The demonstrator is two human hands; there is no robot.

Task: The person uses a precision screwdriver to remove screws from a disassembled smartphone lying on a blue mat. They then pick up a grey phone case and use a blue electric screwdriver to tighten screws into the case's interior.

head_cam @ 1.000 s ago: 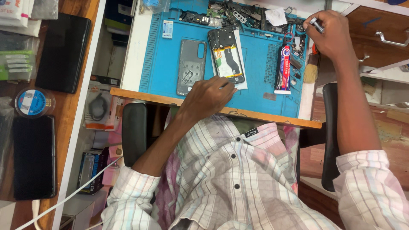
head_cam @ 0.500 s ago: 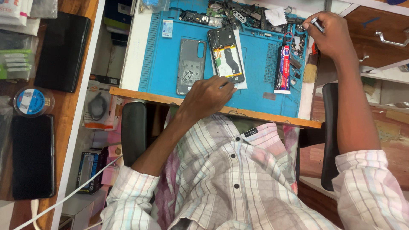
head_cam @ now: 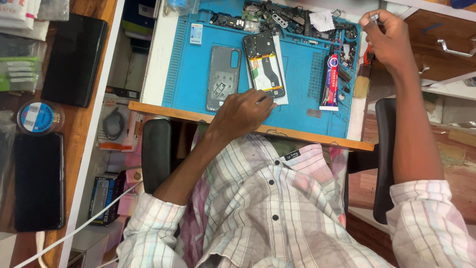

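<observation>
An opened phone (head_cam: 264, 64) with its insides showing lies on a blue work mat (head_cam: 297, 74). My left hand (head_cam: 243, 111) rests on the mat's near edge, fingertips touching the phone's lower end. A grey phone back cover (head_cam: 222, 77) lies just left of the phone. My right hand (head_cam: 389, 37) is raised at the mat's far right corner, pinching a small metal tool (head_cam: 373, 18) between thumb and fingers. A red and white glue tube (head_cam: 330, 82) lies between the phone and my right hand.
Loose phone parts and a white cloth (head_cam: 321, 21) crowd the mat's far edge. A brush (head_cam: 363, 82) lies at the right edge. On the wooden shelf at left sit a dark tablet (head_cam: 74, 59), a black phone (head_cam: 38, 181) and a tape roll (head_cam: 39, 117). Drawers (head_cam: 441, 49) stand at right.
My right hand has drawn slightly back toward the right with the small tool. My left hand stays on the phone's lower end.
</observation>
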